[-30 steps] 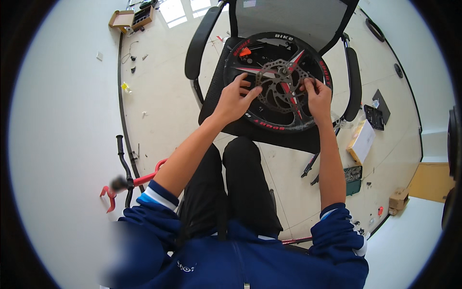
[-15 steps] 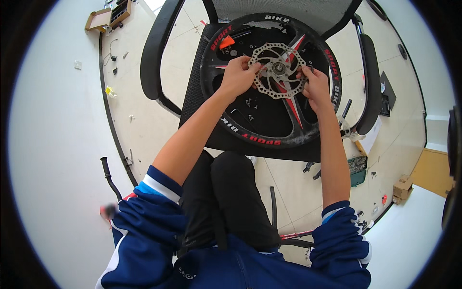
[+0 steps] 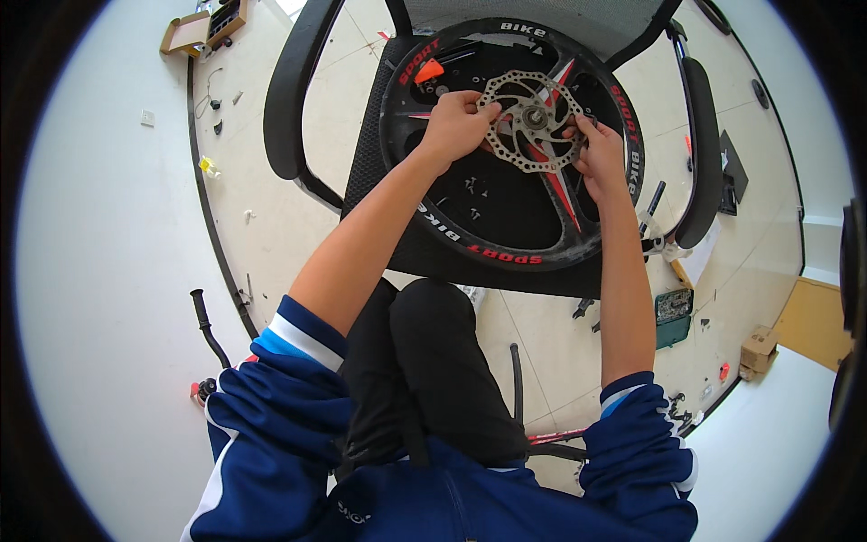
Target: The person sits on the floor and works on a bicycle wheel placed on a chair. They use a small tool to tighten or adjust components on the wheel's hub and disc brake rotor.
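Observation:
A silver brake disc (image 3: 516, 155) with a ring of holes and curved spokes lies over the hub (image 3: 535, 116) of a black wheel. My left hand (image 3: 458, 126) pinches the disc's left edge between thumb and fingers. On the opposite edge, my right hand (image 3: 596, 154) grips it too, its fingertips partly hidden under the rim. The wheel (image 3: 506, 253) has red and white spokes (image 3: 562, 200) and rests flat on a black chair seat (image 3: 364, 185). Small bolts (image 3: 475, 187) lie on the seat, seen through the wheel's opening below the disc.
Armrests (image 3: 287, 108) rise on both sides of the seat. An orange piece (image 3: 430, 70) lies at the wheel's upper left. On the floor to the right are a green tool case (image 3: 673, 316) and a cardboard box (image 3: 759, 348). A handlebar grip (image 3: 200, 312) stands at left.
Both hands and the disc have shifted slightly up and to the right in view. The wheel appears a little farther right as well. Both hands still grip the disc.

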Available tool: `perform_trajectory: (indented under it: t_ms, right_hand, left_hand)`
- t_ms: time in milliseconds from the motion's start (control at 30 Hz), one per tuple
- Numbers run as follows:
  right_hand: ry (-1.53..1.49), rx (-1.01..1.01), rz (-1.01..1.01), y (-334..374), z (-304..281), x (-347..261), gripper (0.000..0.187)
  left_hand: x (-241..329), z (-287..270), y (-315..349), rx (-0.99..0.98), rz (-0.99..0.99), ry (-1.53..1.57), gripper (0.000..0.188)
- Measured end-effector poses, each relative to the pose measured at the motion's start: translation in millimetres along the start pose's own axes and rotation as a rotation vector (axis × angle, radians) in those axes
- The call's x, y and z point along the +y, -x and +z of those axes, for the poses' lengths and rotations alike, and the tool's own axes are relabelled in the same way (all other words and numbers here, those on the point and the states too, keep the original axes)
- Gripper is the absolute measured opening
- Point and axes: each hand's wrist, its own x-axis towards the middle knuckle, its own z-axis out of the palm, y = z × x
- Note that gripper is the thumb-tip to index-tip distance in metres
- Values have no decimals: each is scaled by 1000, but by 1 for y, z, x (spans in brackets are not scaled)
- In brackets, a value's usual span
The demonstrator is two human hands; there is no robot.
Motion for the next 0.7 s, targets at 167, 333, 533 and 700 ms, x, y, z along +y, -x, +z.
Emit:
perform_trajectory:
  t_ms: [167,333,533,700]
  right_hand:
    - [10,-46,1,-7,-5,0,20]
    - [20,-33,5,-3,-4,-1,21]
    - [6,-13,16,-1,-5,-4,24]
    - [73,268,-146,52,-9,-12,29]
  left_hand:
    - [-4,1,0,19,30,-26,49]
    - [-5,3,1,11,23,15,50]
    - [-2,1,2,77,80,-122,52]
    - [23,-28,56,380,273,-270,50]
